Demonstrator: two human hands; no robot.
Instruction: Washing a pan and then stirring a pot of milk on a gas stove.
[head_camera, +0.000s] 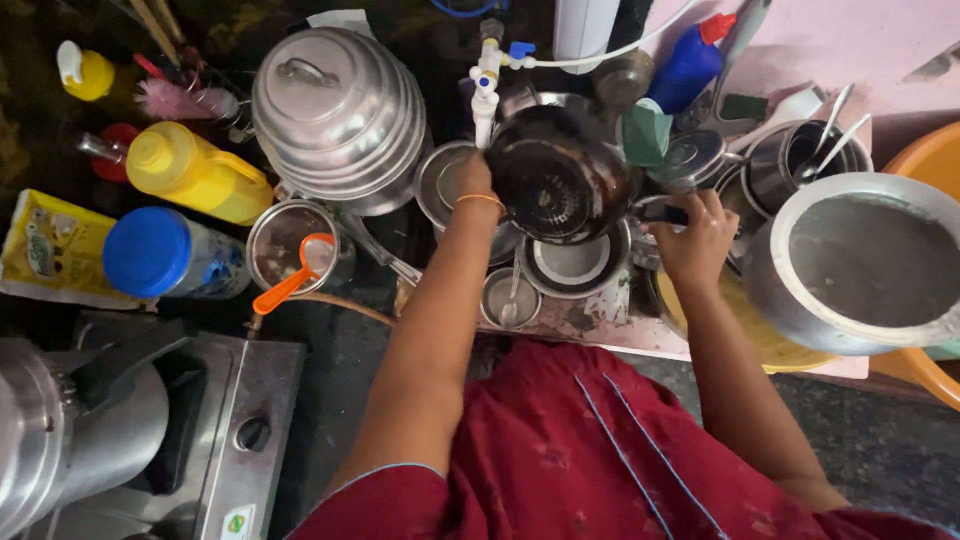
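The dark, round, blackened frying pan (556, 175) is held tilted over a crowded sink, its inside facing the camera, just below the white plastic tap (484, 88). The right hand (693, 240) is closed around the pan's black handle at the pan's right edge. The left hand (476, 180) is pressed against the pan's left rim; its fingers are hidden behind the rim, so whether it grips or only rubs cannot be told.

Room here is tight. Directly under the pan lie a round steel plate (572, 262) and a small steel bowl with a spoon (508, 298), both close to the near edge of the sink. A steel bowl (445, 180) sits behind the left wrist. To the left, a stack of large ribbed aluminium lids (340, 112) crowds close to the left forearm, with a steel cup holding an orange plastic scoop (292, 248) just in front of it. To the right, a wide grey aluminium pot (865, 262) stands near the right hand, with steel vessels holding spoons (800, 152) behind it. The only free space is the strip of dark counter (345, 360) at the left arm's side, bounded by the steel gas stove (225, 430).
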